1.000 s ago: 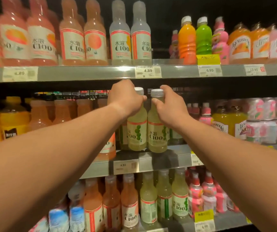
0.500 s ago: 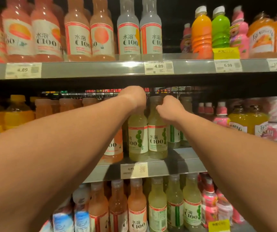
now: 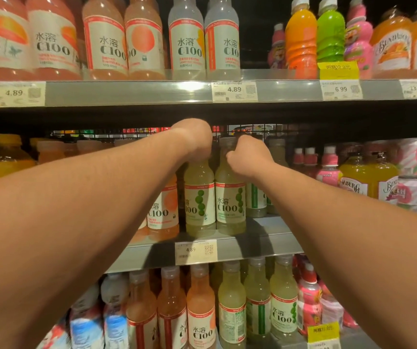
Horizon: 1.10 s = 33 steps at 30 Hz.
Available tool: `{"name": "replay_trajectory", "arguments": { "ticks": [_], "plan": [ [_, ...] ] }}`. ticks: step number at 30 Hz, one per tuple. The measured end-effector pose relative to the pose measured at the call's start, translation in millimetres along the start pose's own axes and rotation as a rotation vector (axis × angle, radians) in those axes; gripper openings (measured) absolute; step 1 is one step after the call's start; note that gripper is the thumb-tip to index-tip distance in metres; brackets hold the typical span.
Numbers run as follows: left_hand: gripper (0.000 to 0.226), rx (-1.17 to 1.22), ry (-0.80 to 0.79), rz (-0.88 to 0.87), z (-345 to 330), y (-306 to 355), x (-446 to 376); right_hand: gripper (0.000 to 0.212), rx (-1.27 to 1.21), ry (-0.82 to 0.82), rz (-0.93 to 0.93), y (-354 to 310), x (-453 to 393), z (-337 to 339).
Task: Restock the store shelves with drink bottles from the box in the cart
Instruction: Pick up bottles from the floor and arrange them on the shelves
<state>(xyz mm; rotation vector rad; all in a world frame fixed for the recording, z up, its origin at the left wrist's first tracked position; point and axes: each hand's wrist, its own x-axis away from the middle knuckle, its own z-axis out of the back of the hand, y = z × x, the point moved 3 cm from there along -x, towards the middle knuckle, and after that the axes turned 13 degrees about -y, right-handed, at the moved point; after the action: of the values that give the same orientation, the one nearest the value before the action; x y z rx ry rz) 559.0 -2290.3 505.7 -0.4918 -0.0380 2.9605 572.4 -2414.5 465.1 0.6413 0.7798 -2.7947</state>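
My left hand (image 3: 194, 139) and my right hand (image 3: 249, 157) meet at the centre of the frame, each with its fingers curled round the neck of a pale green bottle. The left green bottle (image 3: 199, 197) and the right green bottle (image 3: 230, 197) stand upright on the middle shelf (image 3: 265, 248), touching side by side, just behind the front edge; my left hand hides its bottle's cap, and the other cap is only partly seen above my knuckles. A 4.89 price tag (image 3: 196, 251) sits on the shelf edge right below the pair.

Just left of them, still in the middle of the frame, one orange C100 bottle (image 3: 164, 210) shows its label past my forearm. Behind my right wrist I can count two more pale bottles, further back in the row.

Along the top of the frame, the upper shelf (image 3: 126, 93) carries six C100 bottles: four pinkish-orange ones at upper left and two clear ones (image 3: 203, 39) beside them. At upper right stand one orange soda bottle (image 3: 301, 39) and one bright green one (image 3: 330, 34). I count three white price tags and one yellow tag on that edge, plus part of a fourth at the right.

At lower centre, three orange bottles and three pale green ones (image 3: 257, 303) stand in a row.
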Motion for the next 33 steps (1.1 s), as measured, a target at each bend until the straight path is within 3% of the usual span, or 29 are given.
{"name": "replay_trajectory", "arguments": {
  "ticks": [11, 15, 19, 21, 25, 33],
  "plan": [
    [0.005, 0.043, 0.018, -0.02, -8.8, -1.8, 8.2, 0.023, -0.059, 0.023, -0.024, 3.1, 5.5, 0.0],
    [0.013, 0.095, 0.042, -0.059, -14.1, -3.3, 17.1, 0.017, -0.039, 0.022, -0.058, -0.9, 9.6, 1.1],
    [0.041, 0.031, 0.009, -0.089, -11.5, 1.9, 29.6, 0.044, -0.046, 0.036, -0.097, -6.6, 21.0, -4.8],
    [0.051, -0.058, 0.101, -0.101, -9.0, 4.4, 36.7, 0.057, -0.005, 0.114, -0.095, -3.2, 31.4, -5.8],
    [0.041, -0.1, 0.423, -0.345, -13.7, 34.3, 56.5, 0.059, 0.02, 0.279, -0.092, 22.7, 66.0, 4.1],
    [0.038, 0.084, 0.35, -0.704, -62.2, 144.1, 82.8, 0.049, 0.163, 0.319, -0.327, 117.0, 158.8, 51.3]
  ]
}}
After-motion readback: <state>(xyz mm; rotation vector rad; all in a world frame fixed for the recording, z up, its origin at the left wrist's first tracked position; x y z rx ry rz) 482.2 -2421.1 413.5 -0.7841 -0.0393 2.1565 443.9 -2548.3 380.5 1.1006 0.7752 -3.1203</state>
